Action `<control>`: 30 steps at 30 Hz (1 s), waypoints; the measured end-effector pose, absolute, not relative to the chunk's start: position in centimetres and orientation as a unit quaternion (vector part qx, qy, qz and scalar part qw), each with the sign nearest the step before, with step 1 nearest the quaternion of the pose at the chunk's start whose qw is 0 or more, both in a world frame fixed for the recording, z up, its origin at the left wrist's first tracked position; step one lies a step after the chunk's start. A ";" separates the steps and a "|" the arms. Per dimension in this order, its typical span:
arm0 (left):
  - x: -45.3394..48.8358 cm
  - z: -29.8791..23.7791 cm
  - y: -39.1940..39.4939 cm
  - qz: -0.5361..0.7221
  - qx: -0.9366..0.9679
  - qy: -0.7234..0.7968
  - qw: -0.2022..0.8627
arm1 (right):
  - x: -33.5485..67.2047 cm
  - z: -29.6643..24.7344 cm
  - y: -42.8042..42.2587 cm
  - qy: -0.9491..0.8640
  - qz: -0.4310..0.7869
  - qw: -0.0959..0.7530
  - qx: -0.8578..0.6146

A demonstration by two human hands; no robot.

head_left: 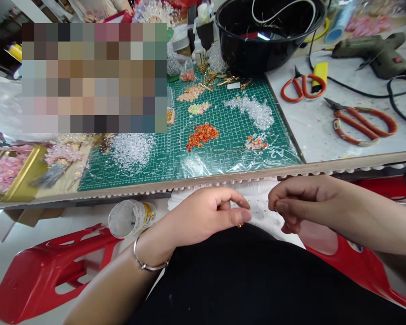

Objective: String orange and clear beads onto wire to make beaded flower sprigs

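Observation:
Both of my hands are over my lap, just in front of the table edge, with a gap between them. My left hand (213, 212) is closed, thumb against the fingers, and a small orange bead (240, 225) shows under the thumb tip. My right hand (304, 201) pinches thumb and forefinger together on something too small to make out. On the green cutting mat (169, 144) beyond lie a pile of orange beads (203, 135), clear beads (131, 151), more clear pieces (253, 112) and a small orange-and-clear cluster (256, 143).
Orange-handled pliers (362, 124) and orange-handled snips (302, 85) lie right of the mat, near a glue gun (375, 52). A black basin (257, 49) stands behind. Pink flowers fill a gold tray (23, 180). Below are a plastic tub (125, 219) and a red stool (37, 275).

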State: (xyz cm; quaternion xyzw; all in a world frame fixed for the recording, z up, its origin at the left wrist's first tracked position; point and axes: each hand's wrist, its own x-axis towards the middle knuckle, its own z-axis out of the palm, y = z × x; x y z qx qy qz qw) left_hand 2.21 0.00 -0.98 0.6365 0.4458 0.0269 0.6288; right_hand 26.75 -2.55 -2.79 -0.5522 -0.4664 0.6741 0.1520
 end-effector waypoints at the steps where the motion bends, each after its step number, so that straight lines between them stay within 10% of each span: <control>1: 2.4 -0.9 -0.1 0.026 0.669 0.463 0.581 | 26.7 -2.7 -2.5 -0.463 0.677 0.157 -0.550; 8: 3.5 -2.0 -0.8 0.111 0.852 0.414 0.303 | 26.4 -3.0 -2.2 -0.403 0.742 0.191 -0.500; 24: 3.0 -3.0 -1.0 0.263 0.879 0.311 0.248 | 27.0 -3.9 -2.5 -0.293 0.814 0.222 -0.450; 30: 3.3 -2.3 -0.9 0.209 0.857 0.381 0.279 | 26.1 -2.9 -3.1 -0.651 0.511 0.156 -0.539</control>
